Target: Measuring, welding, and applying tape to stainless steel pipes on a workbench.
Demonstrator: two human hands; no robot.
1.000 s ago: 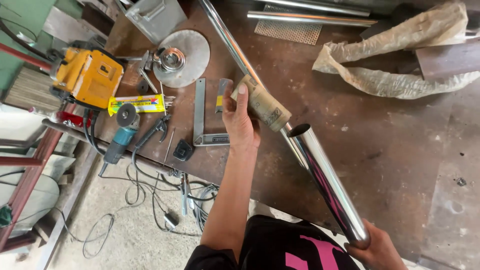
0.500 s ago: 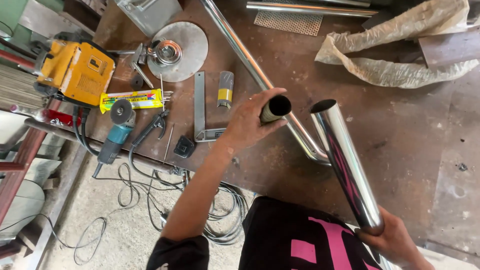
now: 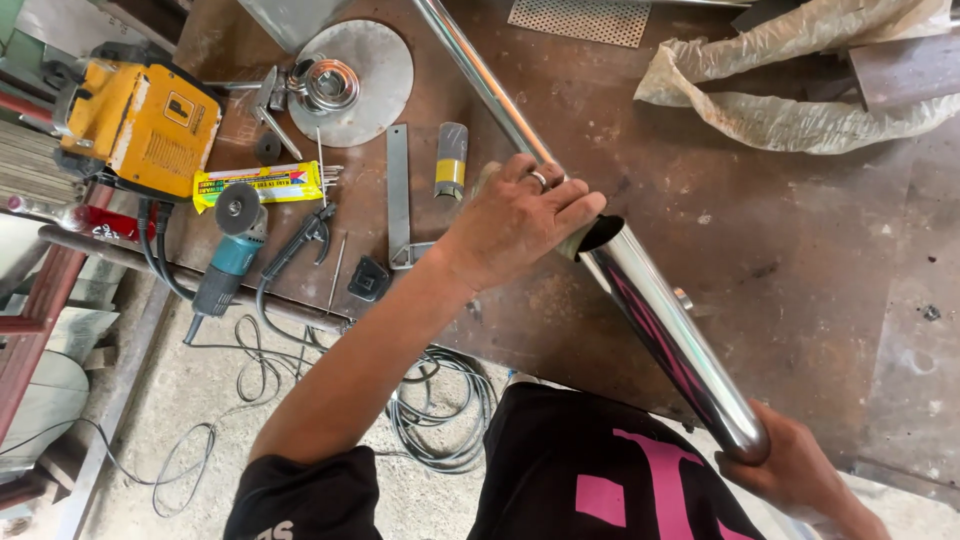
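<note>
The right hand [image 3: 790, 470] was clamped around the lower end of a polished steel tube [image 3: 665, 335], which slanted up and away from the near edge of the rusty steel workbench [image 3: 800, 250] toward its middle. The left hand [image 3: 515, 215] was closed over the tube's open upper end, fingers [image 3: 570, 205] curled at the rim and pressing a tan, roll-like piece [image 3: 575, 240] into the mouth; what that piece was could not be told. So the tube spanned from one grip to the other, held above the bench. A second long steel pipe [image 3: 480, 75] lay on the bench behind the left hand, running to the far edge. Toward the left edge lay a blue angle grinder [image 3: 228, 255], a yellow welding machine [image 3: 145, 125] and a flat steel square [image 3: 398, 195].
</note>
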